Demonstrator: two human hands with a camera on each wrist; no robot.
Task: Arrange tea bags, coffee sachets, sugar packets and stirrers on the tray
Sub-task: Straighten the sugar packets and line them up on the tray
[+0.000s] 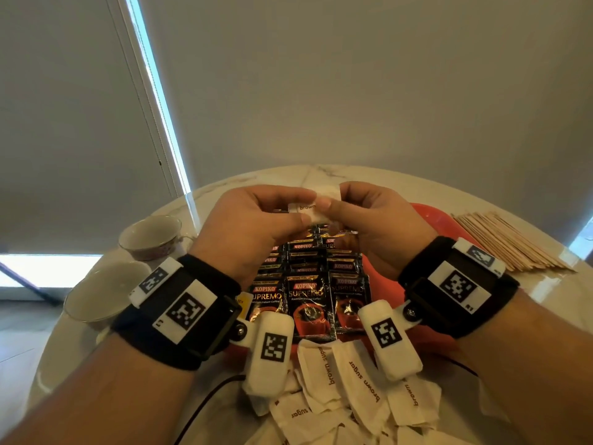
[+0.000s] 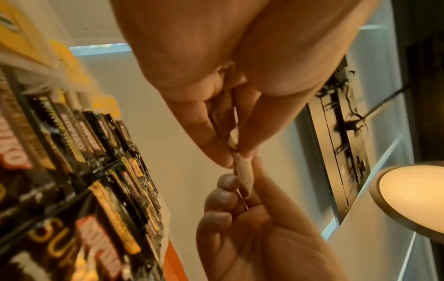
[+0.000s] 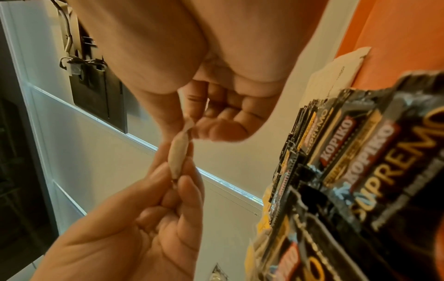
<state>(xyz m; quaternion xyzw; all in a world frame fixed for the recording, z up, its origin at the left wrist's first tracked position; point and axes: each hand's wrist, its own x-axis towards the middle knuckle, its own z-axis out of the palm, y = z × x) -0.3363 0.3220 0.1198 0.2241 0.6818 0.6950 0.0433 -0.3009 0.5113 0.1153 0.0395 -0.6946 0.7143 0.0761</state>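
Item in hand: one brown sugar packet (image 1: 316,203), centre of the head view, pinched at one end by your left hand (image 1: 253,226) and at the other by your right hand (image 1: 375,226), held above the orange tray (image 1: 430,216). Already on the tray: coffee sachets (image 1: 309,284) in overlapping rows; not yet on it, by the look of things: loose sugar packets (image 1: 346,399) at bottom centre and stirrers (image 1: 510,242) at right. Step, as judged: sugar placement; next, release one hand's pinch and lay the packet on bare tray beside the sachets.

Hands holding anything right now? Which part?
Yes: a white brown sugar packet, held above the coffee sachets. The left hand pinches its left end, the right hand its right end, between thumb and fingertips.
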